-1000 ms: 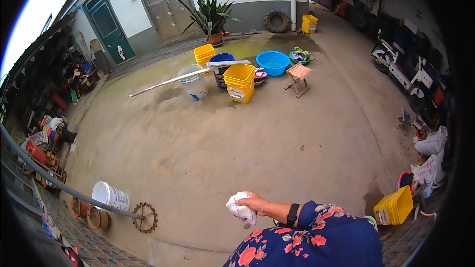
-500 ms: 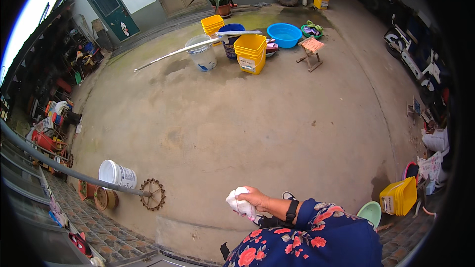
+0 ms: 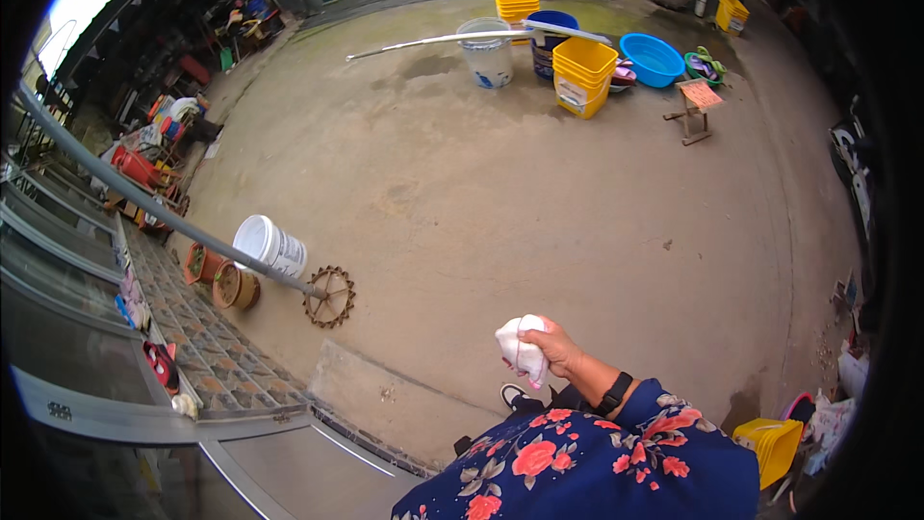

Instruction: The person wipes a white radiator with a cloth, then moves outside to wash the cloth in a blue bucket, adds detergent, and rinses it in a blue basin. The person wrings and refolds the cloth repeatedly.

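Observation:
My right hand (image 3: 558,345) is closed around a bunched white cloth (image 3: 521,347) with pinkish edging, held in front of my body above the concrete floor (image 3: 500,231). A dark watch (image 3: 616,392) circles that wrist, below a navy floral sleeve (image 3: 664,424). Part of the cloth is hidden in my palm. My left hand is out of view. One of my shoes (image 3: 515,393) shows just below the cloth.
A grey pole (image 3: 164,212) slants down to a toothed metal wheel (image 3: 330,297) beside a white bucket (image 3: 271,246). A glazed door (image 3: 289,467) stands at lower left. Farther off are stacked yellow buckets (image 3: 583,77), a blue basin (image 3: 653,60) and a small stool (image 3: 693,111).
My view has swung left and down, so the yard things shift right and upward in the picture and more of the glazed door shows. My right hand still grips the cloth.

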Available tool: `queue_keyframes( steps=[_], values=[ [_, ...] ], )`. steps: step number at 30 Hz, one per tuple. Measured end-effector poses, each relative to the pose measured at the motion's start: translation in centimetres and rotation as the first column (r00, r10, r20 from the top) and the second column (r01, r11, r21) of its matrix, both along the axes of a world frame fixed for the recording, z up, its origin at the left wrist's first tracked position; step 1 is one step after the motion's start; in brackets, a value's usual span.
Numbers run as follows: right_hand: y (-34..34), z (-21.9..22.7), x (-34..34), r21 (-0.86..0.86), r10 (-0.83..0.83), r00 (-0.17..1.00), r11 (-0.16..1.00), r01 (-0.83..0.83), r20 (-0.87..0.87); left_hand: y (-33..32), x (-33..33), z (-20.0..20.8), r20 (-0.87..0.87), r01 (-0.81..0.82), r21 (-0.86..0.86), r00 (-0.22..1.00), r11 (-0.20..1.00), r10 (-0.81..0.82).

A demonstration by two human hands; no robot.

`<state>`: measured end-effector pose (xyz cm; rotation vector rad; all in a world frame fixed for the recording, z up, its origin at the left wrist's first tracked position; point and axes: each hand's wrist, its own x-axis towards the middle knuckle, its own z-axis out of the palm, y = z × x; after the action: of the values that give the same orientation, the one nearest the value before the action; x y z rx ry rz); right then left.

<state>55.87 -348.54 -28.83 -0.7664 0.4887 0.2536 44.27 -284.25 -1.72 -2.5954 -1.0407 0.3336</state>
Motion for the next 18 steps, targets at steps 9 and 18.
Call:
queue_keyframes(
  steps=[9, 18],
  values=[
    [-4.5, 2.0, -3.1, -0.067, -0.181, 0.98, 0.982, 0.175, -0.088, 2.5, -1.2, -3.2, 0.146, -0.028, 0.659, 0.985, 0.751, -0.091],
    [-12.9, 2.3, -5.5, -0.026, -0.293, 0.956, 0.956, 0.292, -0.01, -8.5, 8.4, -11.1, 0.312, 0.069, 0.449, 0.922, 0.891, -0.229]
  ],
)
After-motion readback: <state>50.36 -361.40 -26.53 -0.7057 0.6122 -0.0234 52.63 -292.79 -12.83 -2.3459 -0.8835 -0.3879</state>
